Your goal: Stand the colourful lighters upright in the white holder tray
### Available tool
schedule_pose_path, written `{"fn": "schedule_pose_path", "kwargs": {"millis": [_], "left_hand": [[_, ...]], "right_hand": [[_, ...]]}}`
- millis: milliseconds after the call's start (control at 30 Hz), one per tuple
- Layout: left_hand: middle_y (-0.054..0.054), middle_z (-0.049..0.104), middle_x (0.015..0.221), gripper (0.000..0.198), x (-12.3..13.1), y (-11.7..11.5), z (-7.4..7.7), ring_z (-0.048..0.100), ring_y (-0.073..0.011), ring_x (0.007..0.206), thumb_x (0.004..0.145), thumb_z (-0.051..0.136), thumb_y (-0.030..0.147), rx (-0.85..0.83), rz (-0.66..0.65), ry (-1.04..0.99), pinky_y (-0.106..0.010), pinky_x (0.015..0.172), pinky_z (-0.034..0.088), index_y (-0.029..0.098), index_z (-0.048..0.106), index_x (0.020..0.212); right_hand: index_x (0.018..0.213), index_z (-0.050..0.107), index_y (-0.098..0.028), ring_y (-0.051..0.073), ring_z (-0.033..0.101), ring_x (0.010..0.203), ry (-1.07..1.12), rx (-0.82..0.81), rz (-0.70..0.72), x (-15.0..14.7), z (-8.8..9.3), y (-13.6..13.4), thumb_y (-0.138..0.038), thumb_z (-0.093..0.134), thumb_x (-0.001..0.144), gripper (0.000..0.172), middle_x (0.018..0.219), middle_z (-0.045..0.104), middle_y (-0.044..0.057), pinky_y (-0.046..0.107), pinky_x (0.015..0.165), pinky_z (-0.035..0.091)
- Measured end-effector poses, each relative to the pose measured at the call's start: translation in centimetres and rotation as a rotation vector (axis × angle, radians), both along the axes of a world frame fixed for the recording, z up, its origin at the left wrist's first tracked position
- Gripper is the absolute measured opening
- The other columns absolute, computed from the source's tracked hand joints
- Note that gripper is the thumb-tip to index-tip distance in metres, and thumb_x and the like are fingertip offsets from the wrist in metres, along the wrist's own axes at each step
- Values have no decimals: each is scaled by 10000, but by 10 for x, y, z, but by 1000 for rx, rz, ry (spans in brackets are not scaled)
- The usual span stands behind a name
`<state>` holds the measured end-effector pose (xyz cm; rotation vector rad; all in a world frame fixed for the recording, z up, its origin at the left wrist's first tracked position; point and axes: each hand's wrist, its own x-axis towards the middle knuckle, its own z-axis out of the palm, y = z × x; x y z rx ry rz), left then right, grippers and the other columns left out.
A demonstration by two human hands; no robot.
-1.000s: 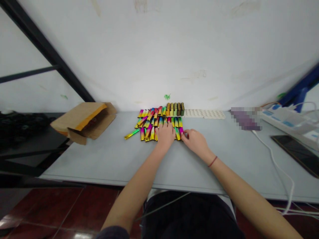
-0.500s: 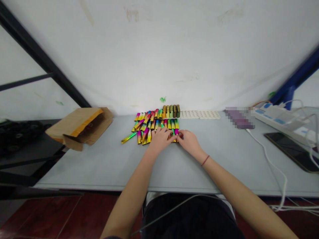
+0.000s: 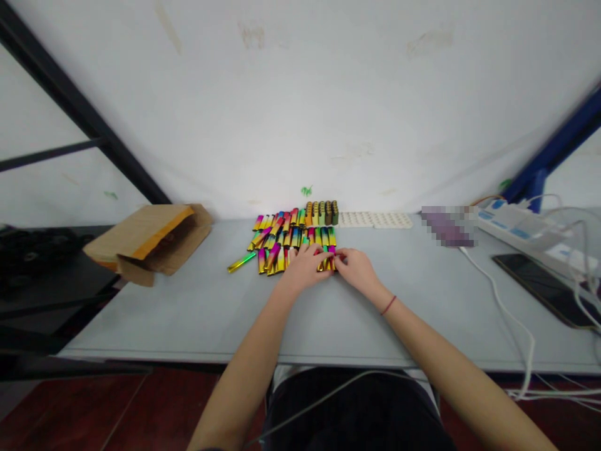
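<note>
Below a scuffed white wall (image 3: 263, 113), shiny tubes (image 3: 276, 257) lie in rough rows on the bench (image 3: 206, 313), left hand (image 3: 304, 269) over the nearest row, right hand (image 3: 355, 266) at its end, whether pinching I can't tell; light, even pressure should avoid scattering them.

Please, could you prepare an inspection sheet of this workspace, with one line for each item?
Surface: grey table, against the white wall.
Work things: shiny multicoloured tubes in rough rows, some overlapping; loose tube apart at left; upright cylinders packed behind, beside white trays.
Clutter: open cardboard box at left; power strip, dark phone and pixelated purple item at right.
Hands: left hand over the front row; right hand with fingertips at its right end, grip unclear.
Cables: white cable from the purple item runs over the table's front edge.
Surroundings: black metal frame left, red floor below; other people: nothing seen.
</note>
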<state>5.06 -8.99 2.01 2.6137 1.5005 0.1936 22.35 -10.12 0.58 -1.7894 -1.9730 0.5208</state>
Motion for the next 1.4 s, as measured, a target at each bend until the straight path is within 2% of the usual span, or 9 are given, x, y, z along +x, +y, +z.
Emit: {"fn": "schedule_pose_path", "kwargs": {"millis": [100,167,267,333,400,467,600,800,1400], "left_hand": [[-107,645,1419,470,4,1,-1,541,-347,1310,940,735,483,77,-15,-44,-500,1025,472,304,721,1374],[-129,677,1353,409,12,0,-2,580,-327,1262,983,679,468,140,-93,-102,-480,1027,485,240,739,1317],[-128,742,1147,313,32,-4,-11,652,-266,1126,1067,528,361,173,-348,-172,-413,1021,507,178,761,1169],[-128,762,1098,315,46,-8,-22,680,-254,1093,1070,522,363,148,-531,-189,-389,1022,525,165,764,1110],[-143,768,1209,348,57,-12,-33,688,-261,1183,1055,570,433,111,-680,-210,-388,1087,521,163,760,1165],[-152,739,1363,409,62,-13,-41,657,-270,1319,1037,607,487,70,-759,-238,-402,1173,487,172,746,1257],[-146,637,1556,470,61,-13,-47,565,-268,1482,1042,600,502,-13,-752,-262,-432,1270,409,196,711,1380],[-85,552,1643,460,57,-19,-42,458,-249,1575,1078,543,473,-104,-671,-189,-462,1323,318,248,663,1462],[-79,542,1650,448,57,-21,-38,450,-236,1581,1074,560,467,-137,-632,-183,-458,1332,288,271,662,1464]], "right_hand": [[1234,794,-151,238,777,1012,11,8,9,10,-1,2,-206,534,1043,328,1150,840,118,289,876,528],[1214,797,-149,248,772,1042,-40,39,32,25,-4,6,-192,518,1041,331,1166,834,130,301,902,531],[1166,804,-141,274,749,1135,-180,89,99,57,-12,13,-170,511,1029,324,1200,818,160,339,983,529],[1230,783,-133,289,712,1236,-251,149,129,79,-19,18,-178,490,1040,352,1302,785,174,381,1083,499],[1333,739,-123,322,623,1392,-290,193,118,96,-27,22,-217,495,1049,386,1463,704,190,455,1171,451],[1407,701,-165,347,535,1491,-313,203,84,106,-35,25,-274,503,1058,416,1558,638,173,557,1214,402],[1470,659,-215,332,508,1525,-297,195,87,110,-44,29,-312,478,1074,447,1598,605,152,603,1223,386],[1500,634,-193,342,466,1559,-253,163,85,112,-49,31,-335,463,1078,477,1633,567,156,634,1242,353],[1498,638,-205,341,466,1562,-233,149,108,116,-46,29,-340,466,1078,473,1645,548,164,639,1242,356]]}}
